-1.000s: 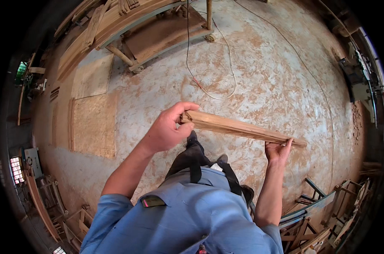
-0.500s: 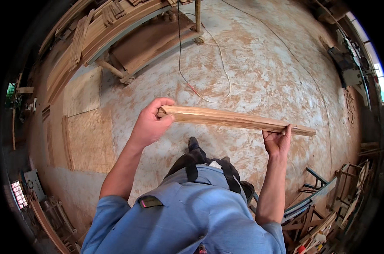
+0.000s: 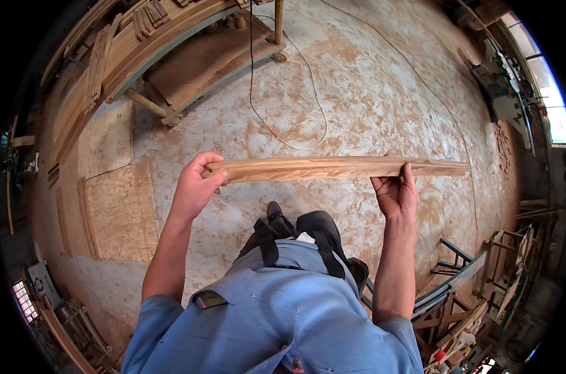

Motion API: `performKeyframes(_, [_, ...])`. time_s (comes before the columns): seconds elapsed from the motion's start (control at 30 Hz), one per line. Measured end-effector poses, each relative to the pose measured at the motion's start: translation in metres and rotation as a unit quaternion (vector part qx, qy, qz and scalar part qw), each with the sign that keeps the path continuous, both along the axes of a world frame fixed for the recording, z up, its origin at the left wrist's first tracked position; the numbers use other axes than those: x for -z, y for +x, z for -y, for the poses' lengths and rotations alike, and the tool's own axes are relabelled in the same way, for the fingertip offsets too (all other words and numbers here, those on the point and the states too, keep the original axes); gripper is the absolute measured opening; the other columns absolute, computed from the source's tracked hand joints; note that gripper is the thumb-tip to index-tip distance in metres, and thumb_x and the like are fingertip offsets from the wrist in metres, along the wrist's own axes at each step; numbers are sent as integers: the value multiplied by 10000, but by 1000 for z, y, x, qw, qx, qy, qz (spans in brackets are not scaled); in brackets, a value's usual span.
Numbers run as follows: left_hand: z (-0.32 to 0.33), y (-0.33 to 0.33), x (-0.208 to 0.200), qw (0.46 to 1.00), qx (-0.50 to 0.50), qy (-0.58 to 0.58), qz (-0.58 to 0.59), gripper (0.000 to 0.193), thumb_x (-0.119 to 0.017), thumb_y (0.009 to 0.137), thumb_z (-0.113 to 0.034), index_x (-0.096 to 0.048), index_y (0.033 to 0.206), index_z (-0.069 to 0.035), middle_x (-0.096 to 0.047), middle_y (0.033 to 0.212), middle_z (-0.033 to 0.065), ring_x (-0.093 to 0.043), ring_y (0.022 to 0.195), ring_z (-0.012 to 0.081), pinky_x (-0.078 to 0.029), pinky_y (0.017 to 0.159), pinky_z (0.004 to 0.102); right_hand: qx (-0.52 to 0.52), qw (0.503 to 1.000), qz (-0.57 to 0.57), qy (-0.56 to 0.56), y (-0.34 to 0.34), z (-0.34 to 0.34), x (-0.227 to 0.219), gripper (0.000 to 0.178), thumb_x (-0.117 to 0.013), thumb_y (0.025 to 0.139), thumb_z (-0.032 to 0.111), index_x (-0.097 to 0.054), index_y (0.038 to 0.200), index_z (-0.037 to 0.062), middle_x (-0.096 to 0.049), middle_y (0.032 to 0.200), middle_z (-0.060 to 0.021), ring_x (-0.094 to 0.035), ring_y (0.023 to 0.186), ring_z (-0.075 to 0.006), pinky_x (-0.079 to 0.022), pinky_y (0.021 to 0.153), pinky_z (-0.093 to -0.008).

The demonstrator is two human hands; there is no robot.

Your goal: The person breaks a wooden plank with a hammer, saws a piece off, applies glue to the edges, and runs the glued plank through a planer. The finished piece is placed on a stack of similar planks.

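A long, narrow wooden strip point(image 3: 308, 169) with light brown grain lies crosswise in front of my body, held up above the floor. Its left end is gripped by my left hand point(image 3: 197, 187), fingers over the top and thumb at the near side. My right hand point(image 3: 396, 192) supports it from below, some way in from the right end, with one finger up along the near face. Past that hand the strip's right end sticks out free. The fingers on the far side are mostly hidden by the wood.
At the upper left a wheeled bench point(image 3: 214, 59) carries wooden boards. Plywood sheets point(image 3: 122, 209) lie on the floor to the left. A cable point(image 3: 308, 148) loops across the floor ahead. Blue metal frames point(image 3: 454, 280) and wood scraps stand at the lower right, a machine point(image 3: 504, 81) at the upper right.
The strip has turned so it lies more level, its right end higher, with a broader face showing. Both hands have shifted left with it, still gripping. One leg has moved forward.
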State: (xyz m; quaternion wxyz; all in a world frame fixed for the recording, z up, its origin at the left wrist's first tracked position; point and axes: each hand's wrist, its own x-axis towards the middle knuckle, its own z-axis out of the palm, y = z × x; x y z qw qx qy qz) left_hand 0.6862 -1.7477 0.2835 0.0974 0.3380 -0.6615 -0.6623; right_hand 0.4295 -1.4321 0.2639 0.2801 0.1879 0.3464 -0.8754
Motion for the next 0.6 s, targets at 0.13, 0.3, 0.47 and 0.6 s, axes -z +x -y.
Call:
performKeyframes(0.13, [9, -1, 4, 1000, 15, -13, 23, 212, -674, 803, -82, -563, 981, -47, -563, 809, -12, -514, 680, 48, -433, 586, 215, -18, 1000, -12, 11, -10, 16, 0, 335, -526, 948, 320, -529, 1146, 50, -603, 1155, -147, -591, 1042, -288, -474, 930, -544])
performKeyframes(0.3, [26, -15, 1, 987, 77, -59, 128, 217, -705, 776, -116, -594, 943, -32, -565, 748, -22, -519, 673, 65, -437, 598, 234, -51, 997, -35, 37, -36, 47, 8, 335, -528, 945, 343, -524, 1144, 73, -610, 1132, -141, -605, 1032, -275, -536, 847, -509])
performKeyframes(0.47, [33, -49, -6, 942, 174, -132, 253, 251, -704, 780, -217, -647, 908, -9, -609, 718, 38, -546, 658, 108, -457, 623, 268, -97, 991, -71, 65, -65, 99, 10, 381, -478, 957, 412, -491, 1147, 83, -621, 1084, -155, -630, 973, -262, -589, 711, -450])
performKeyframes(0.6, [37, -97, -11, 927, 212, -122, 283, 318, -683, 798, -280, -641, 952, -5, -632, 753, 102, -577, 686, 155, -473, 652, 304, -142, 984, -64, 91, -95, 141, 4, 423, -416, 972, 451, -489, 1136, 67, -635, 1040, -151, -644, 927, -246, -593, 663, -409])
